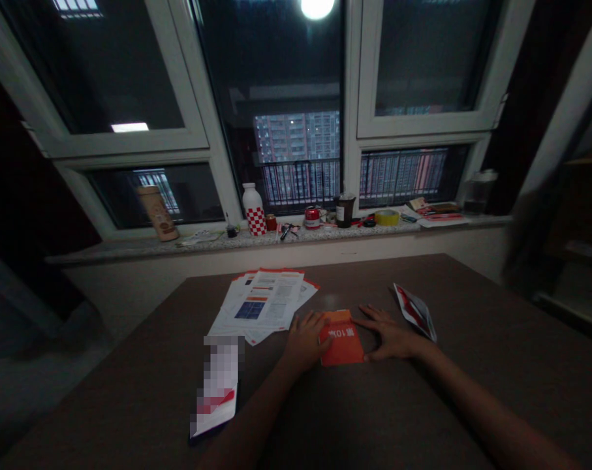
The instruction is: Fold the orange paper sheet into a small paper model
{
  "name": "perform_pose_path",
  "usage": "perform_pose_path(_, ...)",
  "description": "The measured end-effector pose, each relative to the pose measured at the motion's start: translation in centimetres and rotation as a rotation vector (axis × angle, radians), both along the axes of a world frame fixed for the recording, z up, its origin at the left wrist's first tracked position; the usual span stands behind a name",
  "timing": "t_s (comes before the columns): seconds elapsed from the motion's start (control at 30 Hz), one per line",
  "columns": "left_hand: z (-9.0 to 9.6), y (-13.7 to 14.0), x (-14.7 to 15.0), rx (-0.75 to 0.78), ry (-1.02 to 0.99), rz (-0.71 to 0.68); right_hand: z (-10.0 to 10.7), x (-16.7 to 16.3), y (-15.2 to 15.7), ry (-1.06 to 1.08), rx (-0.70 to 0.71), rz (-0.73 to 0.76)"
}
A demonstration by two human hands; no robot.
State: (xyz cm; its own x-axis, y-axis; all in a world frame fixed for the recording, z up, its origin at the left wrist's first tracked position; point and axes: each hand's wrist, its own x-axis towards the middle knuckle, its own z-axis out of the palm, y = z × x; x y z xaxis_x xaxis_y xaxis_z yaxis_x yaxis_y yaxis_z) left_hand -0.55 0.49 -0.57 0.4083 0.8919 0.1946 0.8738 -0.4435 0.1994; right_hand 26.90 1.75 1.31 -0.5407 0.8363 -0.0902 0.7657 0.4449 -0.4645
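Note:
A small red-orange folded paper (343, 349) with white printed characters lies on the brown table between my hands. My left hand (304, 341) rests over its left edge, fingers stretched out and the thumb on its face. On the other side, my right hand (389, 336) has its fingers spread; the index finger reaches the paper's upper right corner and the thumb its lower right edge. Neither hand grips it. Left of my left hand is a loose stack of printed sheets (271, 303) with orange edges.
A blurred-out booklet or card (217, 405) lies beside my left forearm. Beyond my right hand, a folded leaflet (414, 310) stands partly propped. Along the windowsill are a tan tumbler (157, 212), a white-and-red checkered bottle (254, 209), a dark drink cup (344, 210) and yellow tape (386, 217).

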Motion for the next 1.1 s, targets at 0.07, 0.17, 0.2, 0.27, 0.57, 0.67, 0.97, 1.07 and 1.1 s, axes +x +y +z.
perform_pose_path(0.07,-0.1,0.0,0.0,0.01,-0.005,0.0,0.0,0.1,-0.1,0.027,0.003,0.005)
perform_pose_path(0.17,-0.2,0.1,0.0,0.004,-0.005,-0.003,-0.2,0.3,-0.2,0.097,0.037,0.001)
perform_pose_path(0.2,-0.2,0.1,-0.1,0.0,-0.004,-0.004,-0.4,0.3,-0.2,0.127,0.055,-0.008)
perform_pose_path(0.27,-0.1,0.1,-0.1,-0.003,-0.005,-0.003,-0.9,0.4,0.0,0.193,0.095,-0.031)
perform_pose_path(0.57,0.2,0.1,-0.2,-0.019,0.007,-0.016,-2.3,0.2,1.2,0.248,0.174,-0.074)
perform_pose_path(0.67,0.2,0.1,-0.1,-0.021,0.02,-0.01,-2.5,-0.3,1.4,0.233,0.219,-0.124)
perform_pose_path(0.97,-0.1,0.2,-0.3,-0.011,0.016,-0.015,-2.9,-1.5,1.8,0.199,0.303,-0.251)
perform_pose_path(1.07,0.1,0.2,-0.3,-0.006,0.02,-0.025,-2.8,-1.8,1.8,0.16,0.321,-0.264)
perform_pose_path(1.1,0.1,0.2,-0.3,-0.009,0.023,-0.027,-2.7,-1.9,1.8,0.148,0.33,-0.272)
